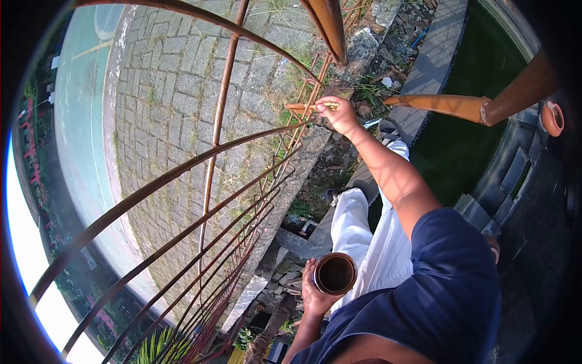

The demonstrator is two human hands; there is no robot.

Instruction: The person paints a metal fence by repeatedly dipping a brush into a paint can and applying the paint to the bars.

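My right hand [337,113] reaches out to the metal fence [260,176] with its fingers pinched around a small paintbrush [331,105]. The brush has a yellowish handle, and its tip lies right at a short orange-brown bar [298,107] low on the fence. Close to my body, my left hand [316,291] is wrapped around a round paint can [335,273]. The can is upright, its mouth faces me, and dark brown paint coats the inside.
Curved brown rails [151,179] sweep across the left side. Beyond them is weedy brick paving [182,91]. To my right lies a dark green pool [467,103] behind a grey stone edge [438,67], crossed by a thick orange-brown pipe [442,106]. Rubble [412,30] lines the fence base.
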